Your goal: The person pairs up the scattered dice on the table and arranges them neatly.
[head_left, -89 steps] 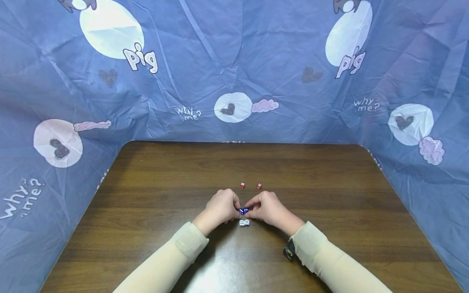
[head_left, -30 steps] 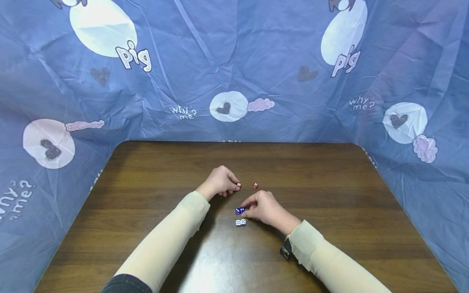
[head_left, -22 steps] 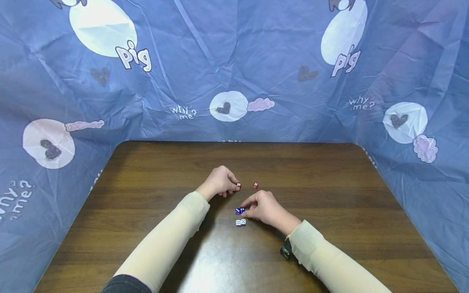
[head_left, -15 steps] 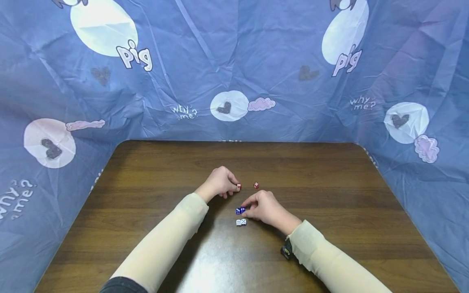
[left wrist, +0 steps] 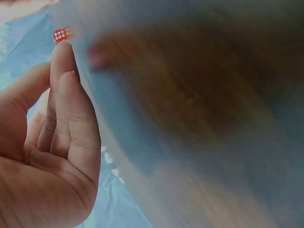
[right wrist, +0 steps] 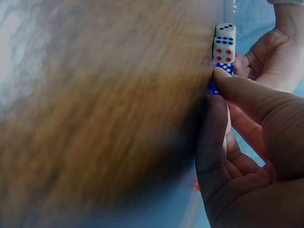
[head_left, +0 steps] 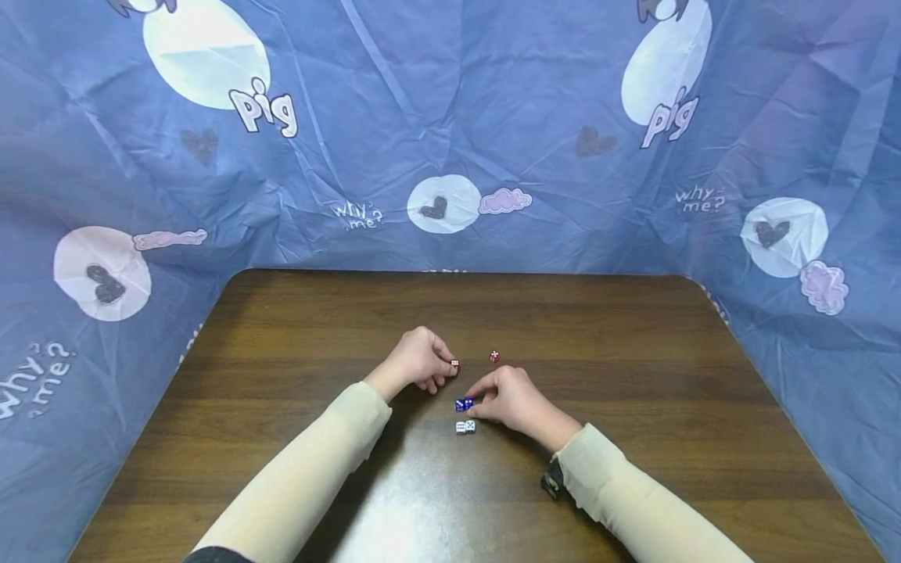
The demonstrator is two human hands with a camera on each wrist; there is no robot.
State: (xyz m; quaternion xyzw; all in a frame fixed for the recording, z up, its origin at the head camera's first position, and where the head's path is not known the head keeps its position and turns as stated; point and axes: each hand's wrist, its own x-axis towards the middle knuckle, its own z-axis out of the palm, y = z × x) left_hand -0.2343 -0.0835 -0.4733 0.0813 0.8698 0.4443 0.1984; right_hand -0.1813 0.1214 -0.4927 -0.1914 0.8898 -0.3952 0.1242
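Between thumb and fingertips, my left hand [head_left: 420, 360] pinches a red die [head_left: 454, 364] with white pips; in the left wrist view this die [left wrist: 60, 35] shows at the fingertips. Whether it is off the table cannot be told. Two blue dice [head_left: 460, 405] sit side by side nearer me. My right hand [head_left: 517, 400] pinches the right-hand one, and the right wrist view shows thumb and finger on the blue die [right wrist: 225, 68]. Just in front of the blue pair, two white dice [head_left: 465, 427] stand touching. Another red die [head_left: 495, 356] lies alone beyond my right hand.
The brown wooden table [head_left: 598, 328] has rounded far corners. A blue printed cloth [head_left: 450, 102] hangs behind it and along both sides. A black device [head_left: 552, 480] is strapped at my right wrist.
My left hand left the blue dice, took hold of the left red die, and has now drawn it slightly toward me. My right hand has stayed at the blue dice.
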